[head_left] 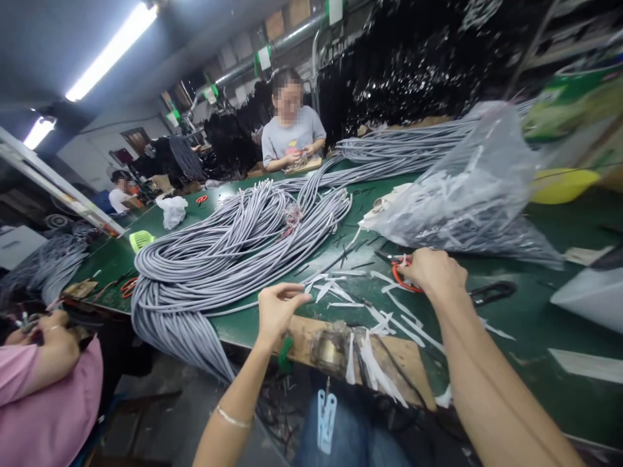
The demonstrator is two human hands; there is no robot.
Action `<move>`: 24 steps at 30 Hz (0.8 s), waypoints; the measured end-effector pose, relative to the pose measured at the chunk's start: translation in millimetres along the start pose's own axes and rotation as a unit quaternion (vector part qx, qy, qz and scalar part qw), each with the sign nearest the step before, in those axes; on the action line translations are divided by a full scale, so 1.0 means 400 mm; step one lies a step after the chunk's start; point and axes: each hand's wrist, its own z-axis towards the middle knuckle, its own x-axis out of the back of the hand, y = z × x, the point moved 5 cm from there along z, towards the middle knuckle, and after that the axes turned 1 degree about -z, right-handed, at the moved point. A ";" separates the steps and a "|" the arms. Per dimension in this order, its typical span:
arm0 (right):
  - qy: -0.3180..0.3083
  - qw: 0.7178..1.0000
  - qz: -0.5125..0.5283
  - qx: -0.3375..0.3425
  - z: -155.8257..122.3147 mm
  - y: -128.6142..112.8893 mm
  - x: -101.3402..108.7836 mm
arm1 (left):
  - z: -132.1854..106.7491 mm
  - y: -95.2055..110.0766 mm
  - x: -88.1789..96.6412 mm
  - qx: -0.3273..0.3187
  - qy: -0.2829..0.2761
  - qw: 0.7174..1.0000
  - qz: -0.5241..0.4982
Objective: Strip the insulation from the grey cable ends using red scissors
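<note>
My left hand point(280, 311) is closed in a pinch over the front of the green table, just above a wooden board point(409, 366). A thin grey cable point(335, 259) runs from its fingertips toward the back right. My right hand point(440, 272) is wrapped round red-handled scissors point(403, 275), whose blades point left above the tabletop. White strips point(341, 292) and short dark scraps lie between the two hands. On the board sits a small fixture point(331, 347) with tape-like wrapping and white strips hanging over it.
A large coiled bundle of grey cables point(195, 266) covers the table's left and drapes over its edge. A clear plastic bag point(467, 188) bulges at the right, before a yellow scoop point(562, 186). One person point(292, 136) works across the table; another in pink point(53, 389) sits left.
</note>
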 end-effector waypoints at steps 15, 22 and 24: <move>-0.178 0.957 -0.056 0.224 -0.105 -0.165 -0.082 | 0.263 0.024 -0.230 -0.104 -0.039 0.973 0.203; -0.139 0.966 -0.015 0.216 -0.096 -0.149 -0.088 | 0.236 0.110 -0.123 -0.218 0.088 0.956 0.175; -0.115 0.970 0.029 0.212 -0.075 -0.136 -0.068 | 0.207 0.136 -0.106 -0.280 0.112 0.937 0.177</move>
